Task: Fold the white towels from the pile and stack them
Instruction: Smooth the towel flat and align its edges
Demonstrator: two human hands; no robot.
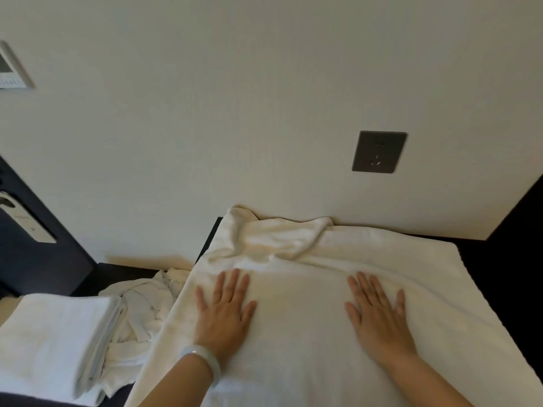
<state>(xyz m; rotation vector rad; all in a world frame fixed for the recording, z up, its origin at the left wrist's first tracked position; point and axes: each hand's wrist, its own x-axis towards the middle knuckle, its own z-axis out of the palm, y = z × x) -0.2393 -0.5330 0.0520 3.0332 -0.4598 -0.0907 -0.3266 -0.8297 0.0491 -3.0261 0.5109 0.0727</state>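
From the head camera, a large white towel (299, 312) lay spread across the lower centre and right of the frame on a dark surface (499, 277). Its near part was smooth and flat. Its far edge was bunched into soft ridges against the pale wall, most of all toward the upper left corner of the cloth.

The left hand (224, 309) pressed flat on the towel, fingers straight and slightly fanned, with a pale bangle (202, 362) at the wrist. The right hand (379, 312) lay flat the same way, fingers spread, well apart from the left.

At the lower left sat a stack of folded white towels (53, 333), and just beside it, between the stack and the spread towel, was a crumpled pile (141, 306); how many pieces it held was hard to tell. A dark wall socket (379, 152) showed at the right centre.
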